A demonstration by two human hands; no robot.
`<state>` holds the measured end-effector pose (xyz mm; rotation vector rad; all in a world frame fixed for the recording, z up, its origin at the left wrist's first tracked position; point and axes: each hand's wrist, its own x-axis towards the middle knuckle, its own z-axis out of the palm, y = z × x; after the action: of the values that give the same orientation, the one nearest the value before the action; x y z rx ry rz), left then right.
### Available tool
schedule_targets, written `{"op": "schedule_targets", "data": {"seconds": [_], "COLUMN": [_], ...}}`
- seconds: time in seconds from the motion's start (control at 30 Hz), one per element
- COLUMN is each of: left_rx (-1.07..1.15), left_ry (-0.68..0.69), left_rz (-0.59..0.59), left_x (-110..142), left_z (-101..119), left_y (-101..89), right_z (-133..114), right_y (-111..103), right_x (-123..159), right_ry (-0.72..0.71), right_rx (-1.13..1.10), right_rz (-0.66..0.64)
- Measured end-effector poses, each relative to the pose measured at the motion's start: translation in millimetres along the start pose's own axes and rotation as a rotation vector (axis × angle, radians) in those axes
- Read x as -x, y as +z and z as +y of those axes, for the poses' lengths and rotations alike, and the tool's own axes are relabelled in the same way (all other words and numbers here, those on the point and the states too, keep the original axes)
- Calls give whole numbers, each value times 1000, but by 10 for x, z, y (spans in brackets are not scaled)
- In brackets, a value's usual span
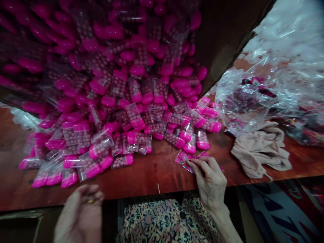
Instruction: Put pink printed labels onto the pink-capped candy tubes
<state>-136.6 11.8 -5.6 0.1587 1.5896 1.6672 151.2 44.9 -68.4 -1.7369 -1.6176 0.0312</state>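
My right hand (pixel 211 179) rests at the table's front edge, its thumb and fingertips pinched on a small pink printed card (pixel 184 160). Part of the pink printing shows beyond its knuckles. Lower left, in front of the table edge, my left hand (pixel 80 212) is blurred, with its fingers curled in and a gold-coloured ring on one. Whatever those fingers may hold is hidden. Nearest to both hands is a large heap of clear flat containers with pink caps (pixel 134 116), filled with small round pinkish balls.
Behind the heap a dark box (pixel 217 37) leans open, full of the same containers. On the right lie a beige cloth glove (pixel 260 148), a clear plastic bag (pixel 240 104) with printed pieces, and a pile of whitish plastic pieces (pixel 291 30). The table (pixel 152 175) is reddish brown.
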Motion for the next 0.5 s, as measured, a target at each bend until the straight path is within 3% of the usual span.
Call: {"op": "schedule_targets", "data": {"seconds": [0.1,0.17,0.33,0.5], "left_rx": [1,-44,-192,-262], "left_ry": [-166,-252,-319,-264], "left_rz": [-172,-304,-560,-607], "left_x": [245,407,608,604], "left_z": [-251,-399,-589,-634], "left_y": [460,627,722,771], "right_z": [-23,-44,-81,-67], "right_y": [-13,-18,-19,-38], "right_x": [-15,-26,-37,-52], "right_ry": [32,52,176,189], "right_rx": [31,1,-174,-306], "right_rz": [3,-12,46,58]}}
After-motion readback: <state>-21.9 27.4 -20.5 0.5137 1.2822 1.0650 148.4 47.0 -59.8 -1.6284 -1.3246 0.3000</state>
